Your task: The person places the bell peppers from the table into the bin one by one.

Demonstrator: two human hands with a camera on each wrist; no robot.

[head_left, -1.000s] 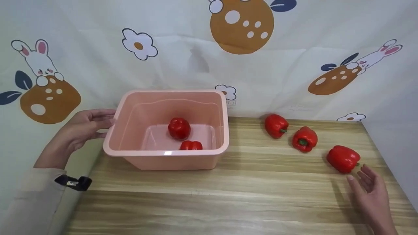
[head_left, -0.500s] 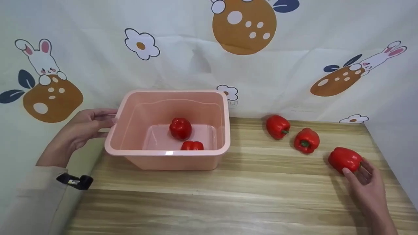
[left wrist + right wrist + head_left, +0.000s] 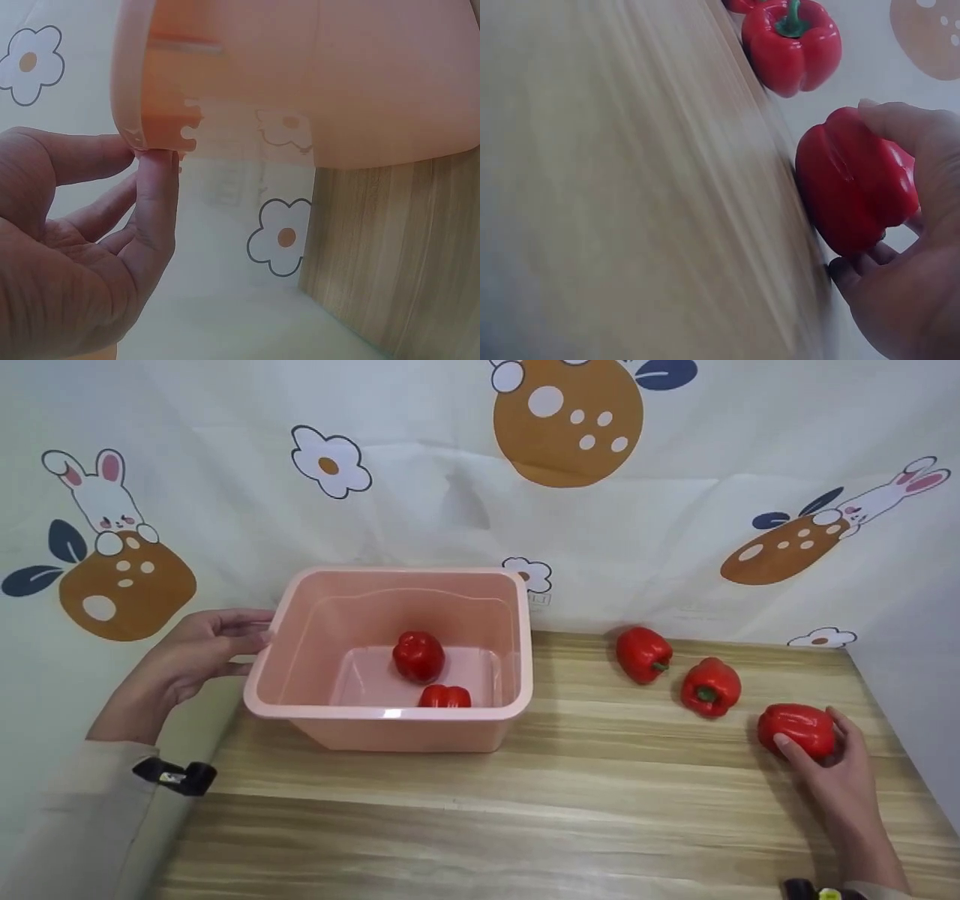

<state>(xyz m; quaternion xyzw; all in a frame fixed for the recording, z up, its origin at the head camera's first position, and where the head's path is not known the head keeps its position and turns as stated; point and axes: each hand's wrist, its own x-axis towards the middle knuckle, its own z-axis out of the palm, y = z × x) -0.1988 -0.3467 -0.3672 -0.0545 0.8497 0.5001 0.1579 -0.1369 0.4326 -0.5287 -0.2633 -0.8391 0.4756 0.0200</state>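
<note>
Two red peppers sit inside the pink basin near the back left corner of the table; the left hand pinches the basin's rim. Near the right edge, the right hand clamps thumb and fingers round another pepper; two more peppers lie toward the back edge.

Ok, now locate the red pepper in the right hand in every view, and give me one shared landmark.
Head: the red pepper is right of centre, below mid-height, gripped by the right hand.
Left wrist: not in it.
Right wrist: the red pepper is right of centre, about mid-height.
Shared landmark: the wooden tabletop, visible in all three views.
</note>
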